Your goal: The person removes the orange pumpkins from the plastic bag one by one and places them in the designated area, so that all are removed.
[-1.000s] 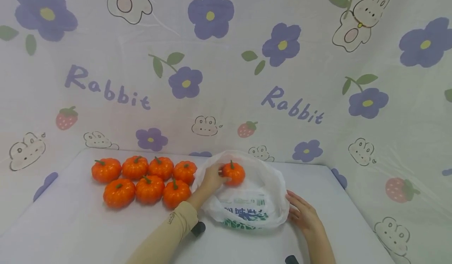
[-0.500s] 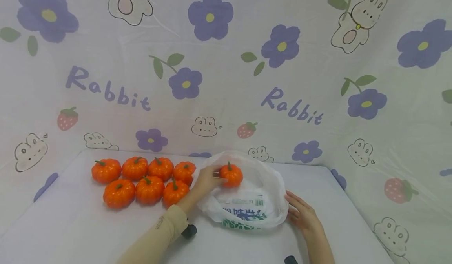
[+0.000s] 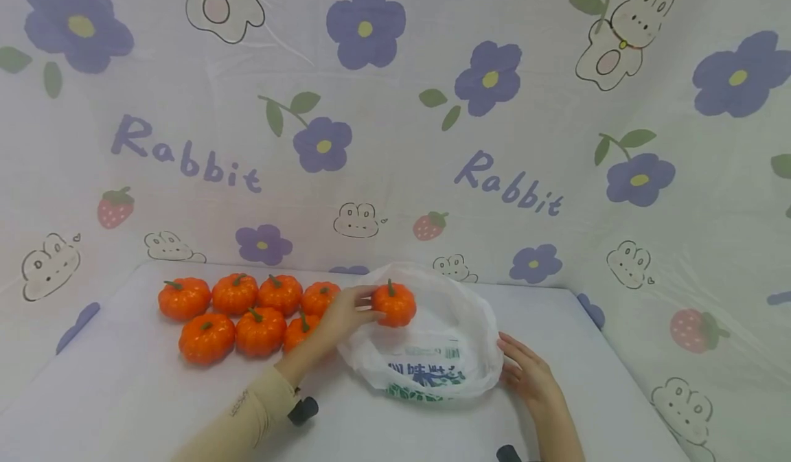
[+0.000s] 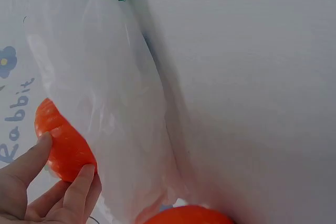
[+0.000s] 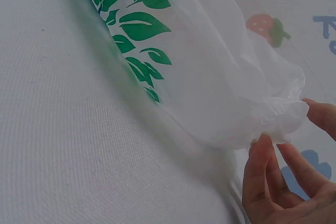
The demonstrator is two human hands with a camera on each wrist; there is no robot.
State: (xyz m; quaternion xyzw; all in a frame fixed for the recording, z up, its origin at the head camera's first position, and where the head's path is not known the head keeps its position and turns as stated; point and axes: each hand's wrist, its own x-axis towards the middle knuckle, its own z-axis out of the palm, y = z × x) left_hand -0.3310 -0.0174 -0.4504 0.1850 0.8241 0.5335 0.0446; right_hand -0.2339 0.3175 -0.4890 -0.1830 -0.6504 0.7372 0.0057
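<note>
Fingers of the left hand curl round a small orange toy pumpkin with a green stem, holding it at the left rim of a thin white plastic bag printed with green leaves, just right of centre in the lower half of the head view. In the left wrist view the fingertips press on the pumpkin's orange side, beside the bag's film. The right hand sits at the bag's right edge; in the right wrist view its fingers lie fairly straight against the bunched rim, touching rather than pinching it, as far as can be told.

Seven more orange pumpkins stand in two rows at the lower left of the frame, touching one another, one partly hidden behind the left wrist. No other pumpkin can be made out inside the bag, so the work seems at one end of its run, with a single pumpkin at the bag and seven outside it.

Everything rests on a pale white-covered table. Behind it hangs a white backdrop cloth with purple flowers, rabbits, strawberries and the word Rabbit.
</note>
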